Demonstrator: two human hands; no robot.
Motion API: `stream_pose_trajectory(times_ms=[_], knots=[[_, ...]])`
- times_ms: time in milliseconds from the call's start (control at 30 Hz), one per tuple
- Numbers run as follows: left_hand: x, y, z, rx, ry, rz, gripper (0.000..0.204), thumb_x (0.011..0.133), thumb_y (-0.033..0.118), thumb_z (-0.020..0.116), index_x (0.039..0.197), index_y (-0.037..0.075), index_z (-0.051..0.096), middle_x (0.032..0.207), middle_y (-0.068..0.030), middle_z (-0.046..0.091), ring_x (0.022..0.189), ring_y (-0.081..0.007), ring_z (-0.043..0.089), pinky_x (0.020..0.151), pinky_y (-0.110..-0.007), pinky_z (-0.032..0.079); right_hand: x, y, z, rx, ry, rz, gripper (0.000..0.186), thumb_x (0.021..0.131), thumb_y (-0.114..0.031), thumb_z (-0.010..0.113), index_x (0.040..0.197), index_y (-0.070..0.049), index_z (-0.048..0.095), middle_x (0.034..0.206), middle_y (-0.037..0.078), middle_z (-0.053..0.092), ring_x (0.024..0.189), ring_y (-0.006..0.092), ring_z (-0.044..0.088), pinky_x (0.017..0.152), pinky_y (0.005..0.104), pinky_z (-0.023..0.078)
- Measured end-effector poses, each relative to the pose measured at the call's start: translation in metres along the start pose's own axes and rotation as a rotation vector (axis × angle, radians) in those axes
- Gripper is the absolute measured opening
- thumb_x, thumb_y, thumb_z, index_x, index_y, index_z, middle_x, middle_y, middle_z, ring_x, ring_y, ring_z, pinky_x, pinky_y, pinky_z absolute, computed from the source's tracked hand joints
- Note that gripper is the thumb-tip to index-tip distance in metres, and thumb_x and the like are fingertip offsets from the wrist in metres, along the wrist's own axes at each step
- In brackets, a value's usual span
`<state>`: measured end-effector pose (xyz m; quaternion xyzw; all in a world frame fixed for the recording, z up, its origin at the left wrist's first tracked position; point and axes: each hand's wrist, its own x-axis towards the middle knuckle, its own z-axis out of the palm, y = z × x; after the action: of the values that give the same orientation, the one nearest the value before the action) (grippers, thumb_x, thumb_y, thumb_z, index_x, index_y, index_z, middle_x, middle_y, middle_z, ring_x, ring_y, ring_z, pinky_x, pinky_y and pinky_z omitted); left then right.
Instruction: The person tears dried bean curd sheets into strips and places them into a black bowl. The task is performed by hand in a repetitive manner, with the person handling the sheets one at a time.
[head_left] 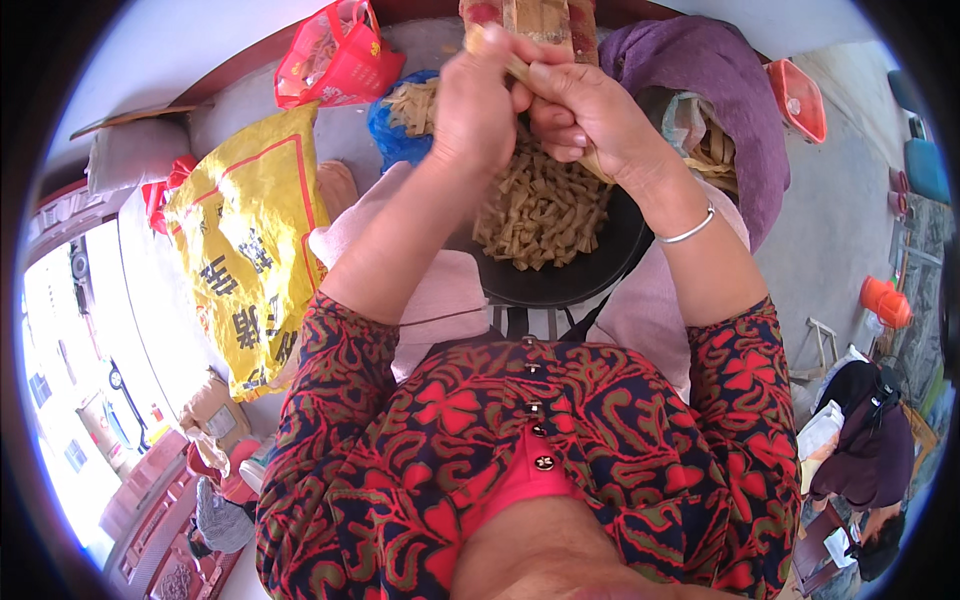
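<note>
My left hand (478, 100), slightly smeared by motion, is closed round one end of a narrow, flat tan strip (517, 68). Its thumb and fingers pinch the strip close to my right hand (600, 115), which grips it too. The strip's other end pokes out below the right palm. Beneath both hands is a heap of short, folded or knotted tan pieces (545, 215) in a wide black pan (540, 290) at my lap. What the strip is made of I cannot make out.
A purple sack (690, 60) with more long strips (712, 155) stands at right. On the left are a blue bag (385, 130) of tan pieces, a yellow sack (240, 230) and a red carrier bag (340, 65). A wooden block (540, 18) lies ahead; a red basket (800, 100) is far right.
</note>
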<state>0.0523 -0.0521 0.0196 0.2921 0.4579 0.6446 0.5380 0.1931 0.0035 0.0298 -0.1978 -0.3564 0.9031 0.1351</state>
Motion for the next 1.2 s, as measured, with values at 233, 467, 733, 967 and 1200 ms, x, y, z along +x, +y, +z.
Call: stream_pose_trajectory(times_ms=[233, 467, 733, 967, 1200], knots=[[0.011, 0.062, -0.031, -0.617, -0.289, 0.223, 0.04, 0.1, 0.033, 0.046, 0.076, 0.003, 0.057, 0.069, -0.0014, 0.057, 0.057, -0.0175, 0.053, 0.053, -0.027, 0.044, -0.013, -0.011, 0.017, -0.425, -0.054, -0.095, 0.028, 0.101, -0.025, 0.053, 0.096, 0.001, 0.061, 0.06, -0.007, 0.039, 0.047, 0.0004, 0.032, 0.041, 0.016, 0.026], [0.0, 0.046, -0.034, 0.843, 0.171, 1.131, 0.029, 0.097, 0.019, 0.041, 0.087, 0.0, 0.062, 0.067, 0.0, 0.052, 0.056, -0.0101, 0.047, 0.049, -0.026, 0.038, -0.017, -0.006, 0.024, 0.184, -0.255, -0.244, 0.032, 0.1, -0.027, 0.052, 0.108, 0.003, 0.062, 0.066, -0.006, 0.044, 0.049, -0.0006, 0.031, 0.046, 0.018, 0.028], [-0.02, 0.01, 0.021, 0.49, -0.035, 0.488, 0.031, 0.093, 0.018, 0.056, 0.114, -0.002, 0.066, 0.124, -0.0217, 0.061, 0.114, -0.028, 0.06, 0.098, -0.034, 0.044, -0.007, 0.004, 0.009, -1.213, 0.382, -0.872, 0.019, 0.091, -0.016, 0.065, 0.103, -0.003, 0.061, 0.077, 0.016, 0.066, 0.072, 0.0343, 0.068, 0.061, 0.037, 0.05], [-0.006, 0.014, 0.008, 0.893, 0.046, 0.49, 0.021, 0.069, -0.005, 0.058, 0.088, -0.003, 0.068, 0.115, -0.0162, 0.064, 0.095, -0.0237, 0.065, 0.081, -0.032, 0.053, -0.013, -0.007, -0.001, -0.265, 0.248, -0.193, 0.033, 0.097, -0.028, 0.054, 0.079, -0.001, 0.06, 0.054, -0.001, 0.045, 0.045, 0.011, 0.04, 0.043, 0.0271, 0.032], [-0.01, 0.021, 0.001, 0.954, -0.172, 0.873, 0.016, 0.075, -0.006, 0.048, 0.082, -0.001, 0.061, 0.077, -0.0123, 0.066, 0.067, -0.017, 0.063, 0.065, -0.027, 0.052, -0.017, -0.016, -0.007, -0.072, 0.038, 0.066, 0.019, 0.089, -0.022, 0.06, 0.081, -0.006, 0.062, 0.057, -0.005, 0.045, 0.045, 0.0032, 0.032, 0.042, 0.0195, 0.025]])
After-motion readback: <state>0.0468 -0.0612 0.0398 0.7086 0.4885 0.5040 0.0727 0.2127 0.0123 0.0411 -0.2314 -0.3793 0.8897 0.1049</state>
